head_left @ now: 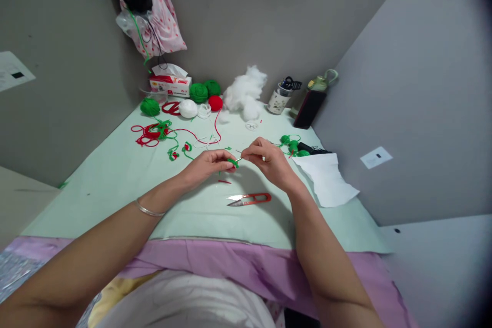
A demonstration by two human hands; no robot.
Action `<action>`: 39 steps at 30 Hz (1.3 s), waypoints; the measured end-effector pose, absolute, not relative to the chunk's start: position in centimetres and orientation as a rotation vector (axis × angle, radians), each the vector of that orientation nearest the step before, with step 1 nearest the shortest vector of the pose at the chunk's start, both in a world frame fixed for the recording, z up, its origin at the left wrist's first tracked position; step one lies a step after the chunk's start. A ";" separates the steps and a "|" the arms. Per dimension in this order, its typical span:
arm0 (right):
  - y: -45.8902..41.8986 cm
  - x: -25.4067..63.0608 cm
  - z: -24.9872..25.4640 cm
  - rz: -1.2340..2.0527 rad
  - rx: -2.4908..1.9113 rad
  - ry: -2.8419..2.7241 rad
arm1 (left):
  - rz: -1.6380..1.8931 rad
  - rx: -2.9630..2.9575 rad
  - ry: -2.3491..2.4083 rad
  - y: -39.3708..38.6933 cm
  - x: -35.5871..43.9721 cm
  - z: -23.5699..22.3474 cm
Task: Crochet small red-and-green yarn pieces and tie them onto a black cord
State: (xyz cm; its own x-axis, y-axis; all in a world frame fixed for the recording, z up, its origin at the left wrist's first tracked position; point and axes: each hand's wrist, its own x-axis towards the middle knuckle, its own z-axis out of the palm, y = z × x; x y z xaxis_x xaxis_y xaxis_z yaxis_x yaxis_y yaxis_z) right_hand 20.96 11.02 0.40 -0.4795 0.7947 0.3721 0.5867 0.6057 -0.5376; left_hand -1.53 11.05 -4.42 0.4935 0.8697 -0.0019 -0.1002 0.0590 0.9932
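My left hand is closed on a small green crochet piece, with a bit of red showing at its lower edge. My right hand pinches a thin metal crochet hook, its shaft meeting the green piece; the tip is too small to make out. On the table just below both hands lie thread snips with an orange-red handle, blades pointing left. A short red yarn scrap rests between the snips and my left hand.
Behind my hands stand green yarn balls, a white ball, a red ball, fluffy white stuffing and a tissue box. Tangled red yarn lies left. A white paper, a phone and a cup are right.
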 end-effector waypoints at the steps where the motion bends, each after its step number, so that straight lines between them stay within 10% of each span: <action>1: 11.0 20.9 0.4 0.455 -1.085 -2.232 | 0.854 1.307 0.765 11.0 -1.5 -4.4; 30: 9.6 17.9 -1.1 0.291 -1.051 -2.305 | 0.822 1.218 0.774 11.1 -1.1 -4.6; 39: 9.1 18.3 1.7 1.231 -0.792 -1.483 | 0.800 1.242 0.783 11.2 -1.3 -4.8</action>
State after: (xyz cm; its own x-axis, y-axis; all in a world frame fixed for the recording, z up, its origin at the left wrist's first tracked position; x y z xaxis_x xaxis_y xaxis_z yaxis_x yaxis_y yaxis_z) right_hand 18.31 9.14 1.70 -0.2749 0.9181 0.2854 -0.1113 0.2644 -0.9580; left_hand -1.30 11.22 -4.77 0.5064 0.8591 -0.0748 -0.0925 0.1404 0.9858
